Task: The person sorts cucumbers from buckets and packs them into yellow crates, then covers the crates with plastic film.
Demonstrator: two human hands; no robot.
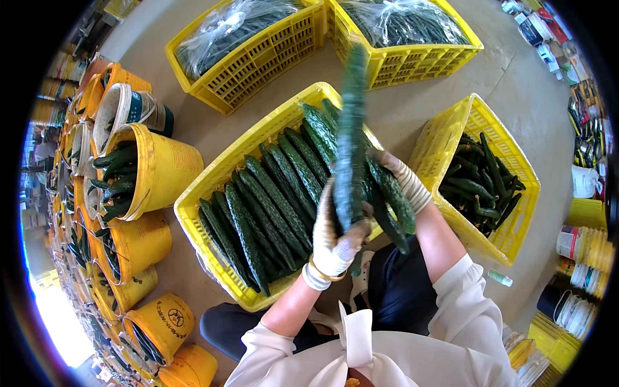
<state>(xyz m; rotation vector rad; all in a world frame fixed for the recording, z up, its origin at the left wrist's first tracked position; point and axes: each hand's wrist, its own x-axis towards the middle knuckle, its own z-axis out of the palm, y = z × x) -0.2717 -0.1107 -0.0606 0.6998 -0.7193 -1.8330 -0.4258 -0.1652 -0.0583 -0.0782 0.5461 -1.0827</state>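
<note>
A long green cucumber (352,130) stands upright in my gloved left hand (338,237), blurred along its length. My right hand (394,167), in a soiled white glove, is beside more cucumbers (390,193) at the right side of the yellow plastic crate (191,242); its fingers are partly hidden, so its hold cannot be made out. Inside that crate, cucumbers (271,208) lie side by side in a slanting row. The crate stands on the floor before me, against my legs.
A tilted yellow crate (524,217) of smaller, curved cucumbers stands at right. Two yellow crates (271,58) (420,60) with plastic-bagged cucumbers stand beyond. Buckets (169,159) of cucumbers crowd the left. A small bottle (500,277) lies on the floor at right.
</note>
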